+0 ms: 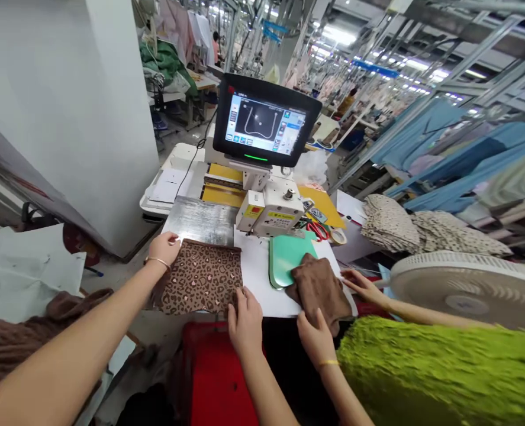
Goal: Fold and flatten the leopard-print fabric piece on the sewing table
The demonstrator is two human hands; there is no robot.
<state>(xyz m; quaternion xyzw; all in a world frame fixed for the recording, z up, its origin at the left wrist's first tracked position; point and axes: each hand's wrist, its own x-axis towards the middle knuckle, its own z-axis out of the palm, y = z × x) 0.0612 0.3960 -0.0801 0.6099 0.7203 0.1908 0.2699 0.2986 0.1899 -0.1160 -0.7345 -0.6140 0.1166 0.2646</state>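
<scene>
Here, leopard cloth [204, 275] is spread on the counter [254, 275] between a person's two hands, its far edge set against a metal plate [204, 220]. The far left corner is held by the left hand [163, 248], thumb and fingers narrowed to a pinch; the near right corner is covered by the fingers of the right hand [248, 316], thumb set apart, though whether fabric is gripped there cannot be told. From the left hand, the cloth is stretched rightward and nearer; from the right, leftward and farther. No clear long axis is shown. The green plate [285, 254] is placed to the cloth's right, below the machine [275, 207], and is neared most by the right hand. Beside it, brown cloth [322, 290] is flanked by a co-worker's near hand [318, 342] and far hand [363, 288].
</scene>
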